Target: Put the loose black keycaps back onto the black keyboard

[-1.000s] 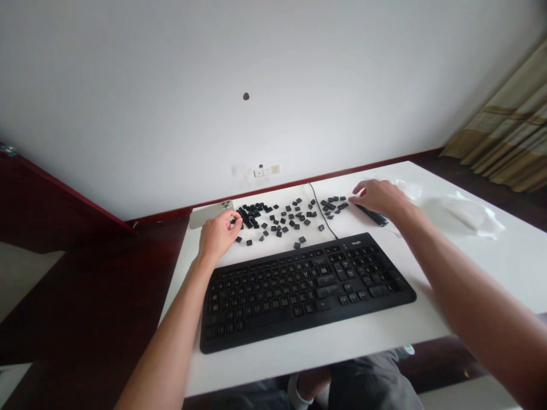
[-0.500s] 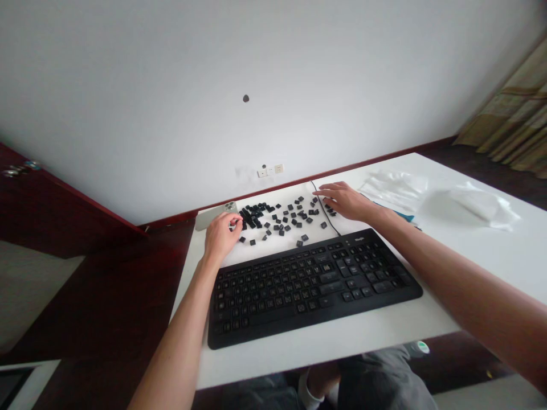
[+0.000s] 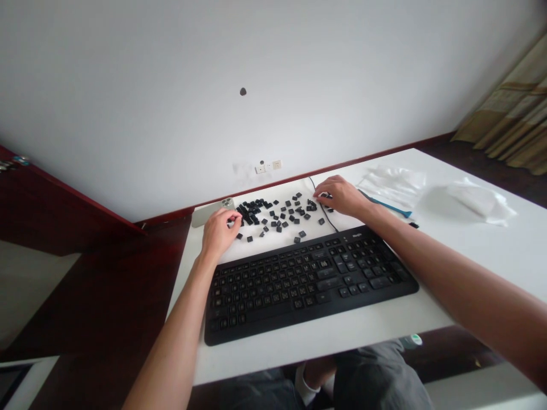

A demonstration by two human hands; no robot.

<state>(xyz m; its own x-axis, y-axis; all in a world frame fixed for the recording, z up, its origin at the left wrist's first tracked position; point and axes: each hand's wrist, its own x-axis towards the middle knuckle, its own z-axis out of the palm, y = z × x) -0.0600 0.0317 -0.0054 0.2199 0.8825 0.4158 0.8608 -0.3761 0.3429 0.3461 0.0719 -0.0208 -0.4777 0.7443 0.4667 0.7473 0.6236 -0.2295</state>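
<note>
Black keycaps lie scattered across the white table behind a black keyboard. Many of its key positions look bare. At the left end of the loose caps is a denser cluster. My left hand is beside this cluster, thumb and forefinger pinched, with a dark keycap showing at the fingers. Over the right side of the scatter, next to the keyboard cable, my right hand has its fingers bent down and drawn together among the caps. What its fingertips hold, if anything, is hidden.
A phone lies behind my left hand. Right of my right hand are a blue tool and crumpled clear plastic bags. The wall with sockets stands behind the table.
My right hand's fingers have gone from stretched out to bent down onto the keycaps. My left hand stays pinched by the cluster. More of the blue tool shows, and the view has shifted slightly.
</note>
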